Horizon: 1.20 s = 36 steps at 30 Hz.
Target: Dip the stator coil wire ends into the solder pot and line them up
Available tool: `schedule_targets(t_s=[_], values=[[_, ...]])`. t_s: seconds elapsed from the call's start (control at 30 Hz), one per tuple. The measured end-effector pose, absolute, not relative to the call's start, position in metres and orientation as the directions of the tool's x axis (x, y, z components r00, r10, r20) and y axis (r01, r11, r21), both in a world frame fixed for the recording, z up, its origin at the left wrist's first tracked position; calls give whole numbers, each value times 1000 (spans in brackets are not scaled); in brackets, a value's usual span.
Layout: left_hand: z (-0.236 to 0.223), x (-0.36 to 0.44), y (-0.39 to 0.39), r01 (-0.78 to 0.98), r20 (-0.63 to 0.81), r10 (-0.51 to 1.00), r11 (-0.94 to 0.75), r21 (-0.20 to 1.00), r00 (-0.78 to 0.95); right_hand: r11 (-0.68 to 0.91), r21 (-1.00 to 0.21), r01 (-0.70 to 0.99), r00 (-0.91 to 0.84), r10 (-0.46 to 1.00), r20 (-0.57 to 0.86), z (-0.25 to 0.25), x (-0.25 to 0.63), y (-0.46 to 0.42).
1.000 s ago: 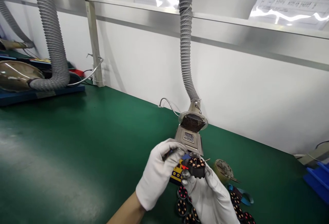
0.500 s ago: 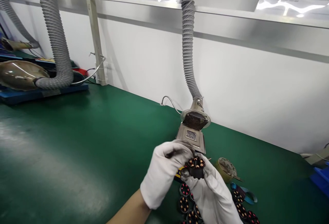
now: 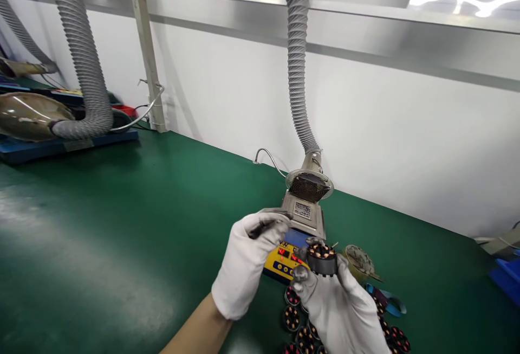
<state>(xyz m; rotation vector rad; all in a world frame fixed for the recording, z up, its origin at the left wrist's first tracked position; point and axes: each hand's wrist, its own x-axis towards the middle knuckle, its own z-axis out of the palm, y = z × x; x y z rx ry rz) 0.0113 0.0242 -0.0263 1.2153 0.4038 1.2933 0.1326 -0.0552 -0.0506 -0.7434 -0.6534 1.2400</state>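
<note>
My right hand [image 3: 339, 300], in a white glove with dark-stained fingertips, grips a round black part [image 3: 323, 264] by its sides. Copper-coloured segments ring the top of this part. To its left, my left hand [image 3: 254, 251], gloved the same way, is raised with fingers curled together and is apart from the part. Anything in that pinch is too small or hidden to make out. Behind and between the hands sits a yellow-fronted control unit [image 3: 280, 264] with red lit digits. More round black parts [image 3: 291, 317] with copper or red segments lie below my right hand.
A fume hood [image 3: 309, 186] on a grey corrugated hose [image 3: 298, 61] stands behind a metal box [image 3: 303, 213]. To the right are a small round tub [image 3: 357, 262], a blue strap [image 3: 392, 308] and a blue bin [image 3: 506, 283]. Another hood [image 3: 34, 118] stands far left on the green bench [image 3: 122, 224].
My left hand has moved left, away from the round black part. My right hand has shifted slightly right with it, and the control unit's display now shows.
</note>
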Motion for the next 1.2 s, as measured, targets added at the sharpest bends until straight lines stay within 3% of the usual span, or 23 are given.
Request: schedule_targets(t_s=[0.07,0.13,0.23,0.3,0.4,0.47,0.53,0.7,0.83,0.9,0.97,1.03,1.1,1.2], values=[[-23,8,26,-334,426,763,-288,897,486,122,-725,-678,170,985,7,-47,130,-61],[-19,8,25,-217,482,605,-459,861,633,109,-664,-740,156,988,-12,-45,128,-63],[-16,14,21,-333,618,485,-550,766,618,135,-632,-763,189,982,-18,-46,125,-61],[-18,18,19,-442,616,547,-430,787,566,159,-607,-779,199,980,1,-46,122,-58],[-23,19,20,-529,448,739,-146,836,504,119,-586,-802,121,992,37,-44,121,-56],[-25,16,23,-588,373,831,-69,806,413,67,-584,-809,46,998,51,-42,122,-58],[-23,10,27,-590,360,855,-81,803,373,52,-581,-813,30,998,47,-39,124,-60],[-13,9,21,-431,278,759,4,902,589,120,-662,-739,210,976,-57,-37,124,-61],[-17,14,11,-570,376,834,-92,817,403,348,-814,-464,498,863,85,-51,124,-53],[-21,13,12,-627,391,849,-95,773,354,454,-868,-200,640,732,235,-60,124,-49],[-23,11,16,-645,340,869,-31,764,361,525,-844,110,704,558,439,-67,121,-47],[-23,11,18,-612,274,834,95,785,480,552,-728,407,655,379,654,-70,117,-47],[-24,15,17,-548,242,737,203,811,631,510,-527,680,464,256,848,-72,113,-46],[-29,24,9,-541,221,701,272,796,678,378,-258,889,195,196,961,-73,109,-45]])
